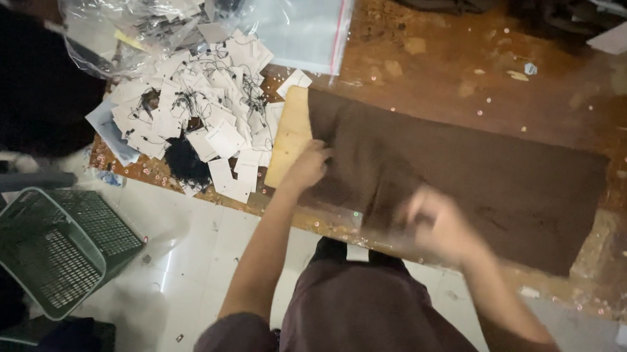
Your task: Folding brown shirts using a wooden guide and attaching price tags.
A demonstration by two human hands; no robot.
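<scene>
At frame centre the left hand (307,165) pinches, fingers together, the brown cloth (465,182), seemingly soft, light, best held by its edge; the blurred right hand (437,223) leaves its fingers unreadable.

1. One brown cloth (466,178), spread at centre.
2. One pale wooden board (290,135), at the cloth's 9 o'clock edge.
3. One heap of white tags (201,118), too many to count, at 10 o'clock.
4. Two clear plastic bags (301,23), at 11 o'clock.
5. One green basket (59,244), at 8 o'clock.
</scene>
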